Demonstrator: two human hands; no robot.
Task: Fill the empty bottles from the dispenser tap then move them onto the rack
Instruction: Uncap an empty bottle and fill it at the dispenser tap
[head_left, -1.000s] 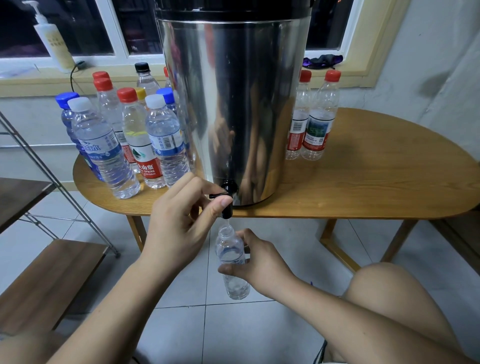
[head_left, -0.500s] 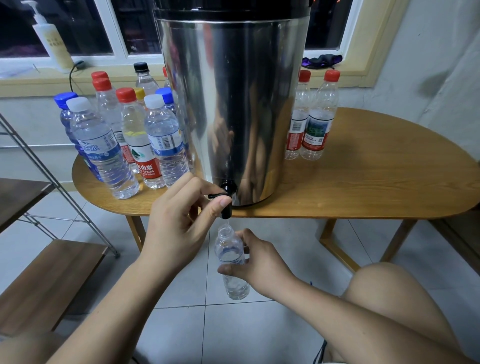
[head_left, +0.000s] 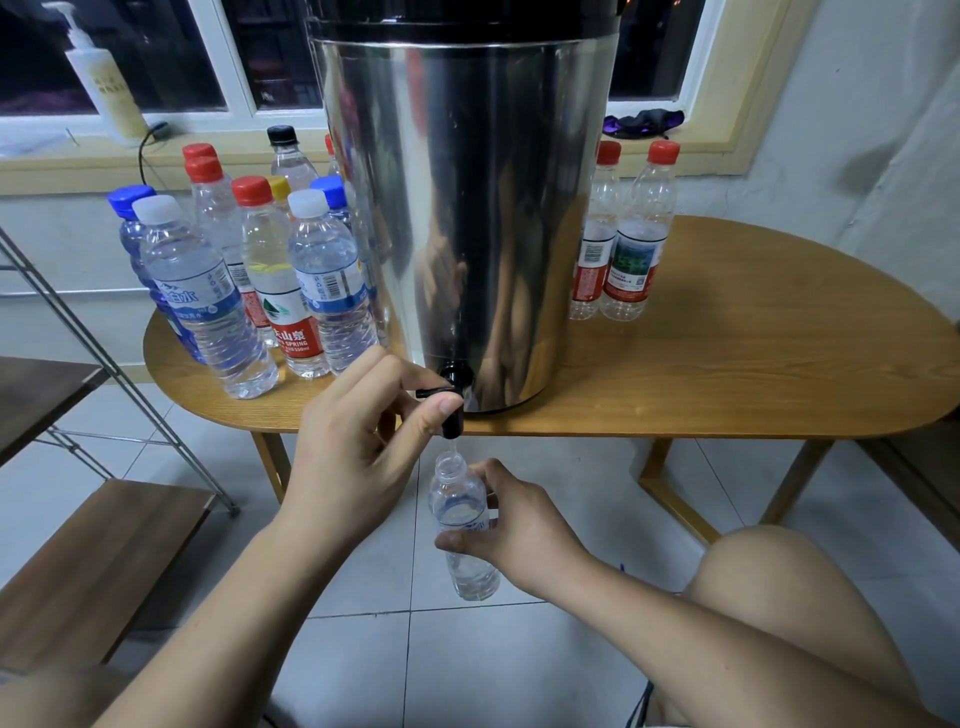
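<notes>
A steel dispenser (head_left: 467, 208) stands on the wooden table (head_left: 753, 364), its black tap (head_left: 453, 400) overhanging the front edge. My left hand (head_left: 363, 447) pinches the tap lever between thumb and fingers. A thin stream of water runs from the spout into the neck of a small uncapped clear bottle (head_left: 465, 525), which my right hand (head_left: 514, 530) grips around its middle below the table edge. The bottle looks partly filled. Several capped bottles (head_left: 260, 280) crowd the table left of the dispenser, and two red-capped bottles (head_left: 623, 234) stand to its right.
A metal-framed rack with wooden shelves (head_left: 78, 561) stands at the left, low to the tiled floor. My bare knee (head_left: 769, 597) is at the lower right. A pump bottle (head_left: 104, 78) sits on the windowsill behind.
Both hands stay in place at the tap and around the bottle. The view has barely shifted.
</notes>
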